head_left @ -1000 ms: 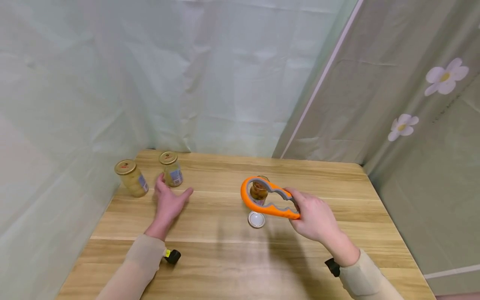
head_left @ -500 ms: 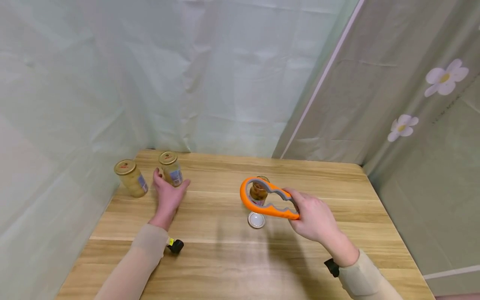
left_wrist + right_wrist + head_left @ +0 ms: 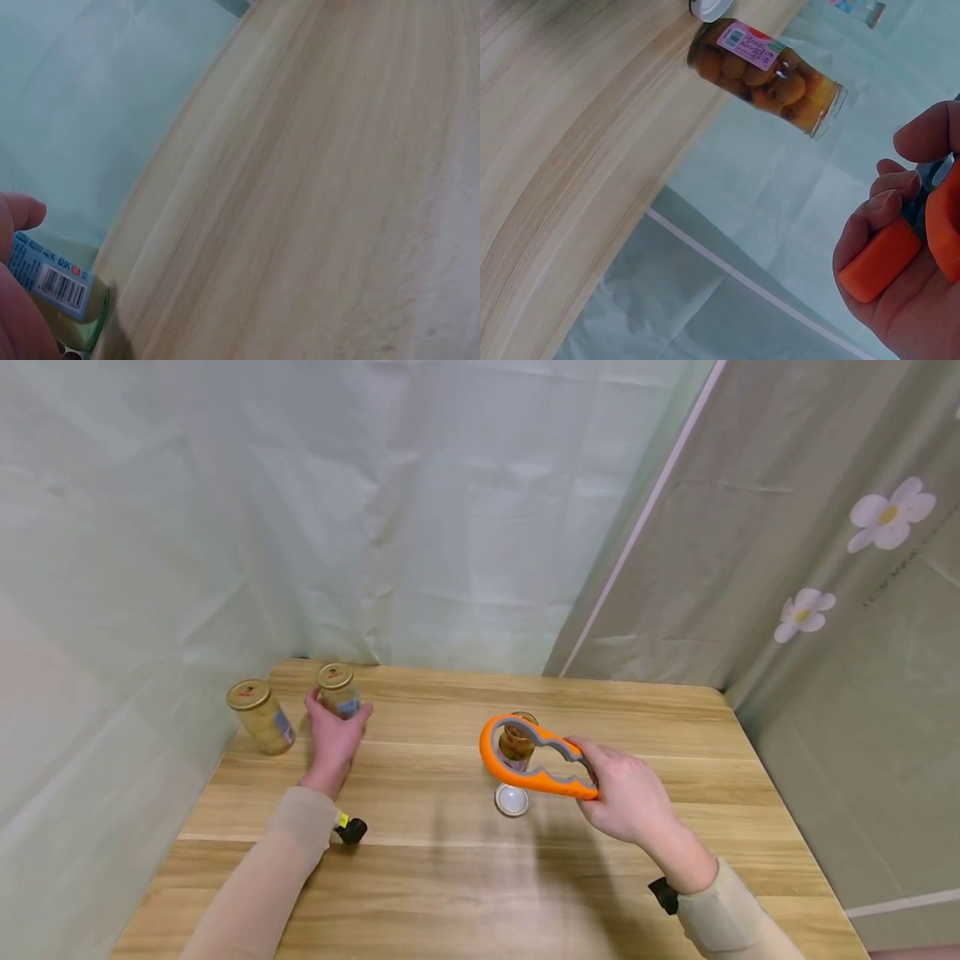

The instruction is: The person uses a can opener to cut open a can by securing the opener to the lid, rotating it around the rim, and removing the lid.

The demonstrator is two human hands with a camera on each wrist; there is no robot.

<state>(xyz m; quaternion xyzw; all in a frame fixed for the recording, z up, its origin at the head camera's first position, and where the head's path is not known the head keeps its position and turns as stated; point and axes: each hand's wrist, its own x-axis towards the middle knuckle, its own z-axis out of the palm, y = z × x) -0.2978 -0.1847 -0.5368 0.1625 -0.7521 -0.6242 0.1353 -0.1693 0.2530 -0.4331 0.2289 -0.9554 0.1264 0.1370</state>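
In the head view my left hand (image 3: pixel 335 739) reaches around the near side of a jar with a gold lid (image 3: pixel 337 689), at the back left of the table. Its fingers lie along the jar's left side and the thumb is at the right. In the left wrist view the thumb (image 3: pixel 26 211) stands out above the jar's blue label (image 3: pixel 56 281), apparently clear of it. My right hand (image 3: pixel 628 793) grips an orange and grey jar opener (image 3: pixel 543 783) by one end, raised above the table. Behind the opener stands a lidless jar of brown round fruit (image 3: pixel 761 75).
A second gold-lidded jar (image 3: pixel 262 718) stands left of my left hand. A loose lid (image 3: pixel 512 800) lies inner side up in front of the lidless jar. Pale curtains (image 3: pixel 450 527) hang along the back and sides of the wooden table (image 3: pixel 420 893).
My left hand has moved forward around the back-left jar, and its thumb and fingers have come closer together. My right hand and the jar opener have stayed nearly still.
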